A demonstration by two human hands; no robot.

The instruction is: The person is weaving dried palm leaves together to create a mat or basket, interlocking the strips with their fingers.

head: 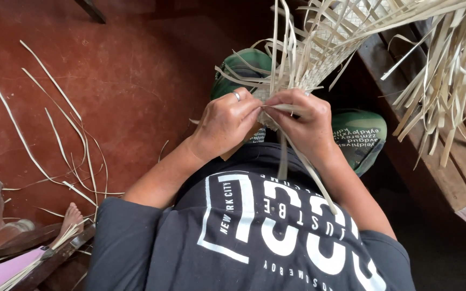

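Note:
A half-woven mat of pale palm-leaf strips (319, 48) hangs over my lap, with loose strip ends fanning out at its edges. My left hand (225, 124), a ring on one finger, pinches the woven edge from the left. My right hand (306, 126) grips a single pale strip (284, 109) at that same edge; the strip's long end trails down over my dark printed shirt. The two hands touch at the fingertips. My green-clad knees (360, 134) show under the weave.
Loose thin strips (66, 134) lie scattered on the red-brown floor at left. Another person's bare foot (72, 215) and pink garment are at lower left beside dark wooden pieces. A wooden bench (459, 167) with more strips draped over it runs along the right.

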